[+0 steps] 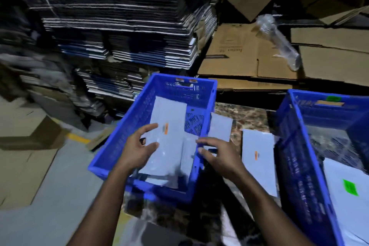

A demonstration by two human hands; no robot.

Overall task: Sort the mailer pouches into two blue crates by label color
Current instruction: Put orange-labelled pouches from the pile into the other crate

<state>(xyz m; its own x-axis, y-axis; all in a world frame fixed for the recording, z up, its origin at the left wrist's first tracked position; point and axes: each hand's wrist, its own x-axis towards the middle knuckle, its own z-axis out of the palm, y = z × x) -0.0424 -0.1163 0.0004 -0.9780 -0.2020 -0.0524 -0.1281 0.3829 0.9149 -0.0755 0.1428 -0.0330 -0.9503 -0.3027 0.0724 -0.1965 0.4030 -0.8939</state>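
A blue crate (127,132) with orange tags on its far wall stands in the middle and holds several grey mailer pouches. The top pouch (169,114) carries an orange label. My left hand (137,151) rests on that pouch's left edge, fingers and thumb spread on top. My right hand (218,155) lies over the crate's right rim, its fingertips touching the pouch's right side. A second blue crate (295,158) at the right has a green tag and holds a green-labelled pouch (347,183). Between the crates lies an orange-labelled pouch (258,156).
Another grey pouch (220,127) leans against the middle crate's right wall. Tall stacks of flattened cartons (123,32) rise behind, and brown cardboard boxes (245,54) with a bubble-wrap roll (277,40) sit at the back right. Flattened cardboard (26,146) covers the floor at left.
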